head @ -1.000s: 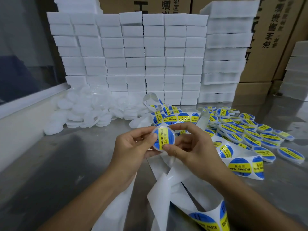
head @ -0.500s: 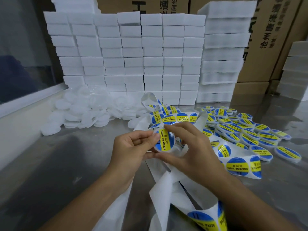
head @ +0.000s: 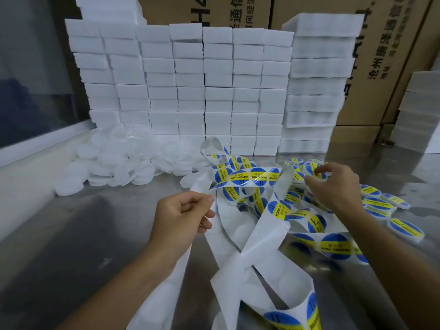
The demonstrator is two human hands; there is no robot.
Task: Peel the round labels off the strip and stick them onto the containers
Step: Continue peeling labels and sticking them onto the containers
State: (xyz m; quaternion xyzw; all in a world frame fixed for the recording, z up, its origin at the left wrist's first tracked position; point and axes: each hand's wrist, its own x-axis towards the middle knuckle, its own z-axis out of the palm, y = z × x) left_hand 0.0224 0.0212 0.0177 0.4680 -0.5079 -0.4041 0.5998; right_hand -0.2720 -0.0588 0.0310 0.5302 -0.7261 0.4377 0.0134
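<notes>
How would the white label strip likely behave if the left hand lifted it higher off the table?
Probably floppy: the label strip already loops, twists and sags between the left hand and the table. Likely very light, since a fingertip pinch holds it up. It would probably trail and snag, being tangled over itself.

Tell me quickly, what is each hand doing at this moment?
Left hand: pinches the label strip at its bare end.
Right hand: holds a labelled container at the pile of labelled ones.
</notes>
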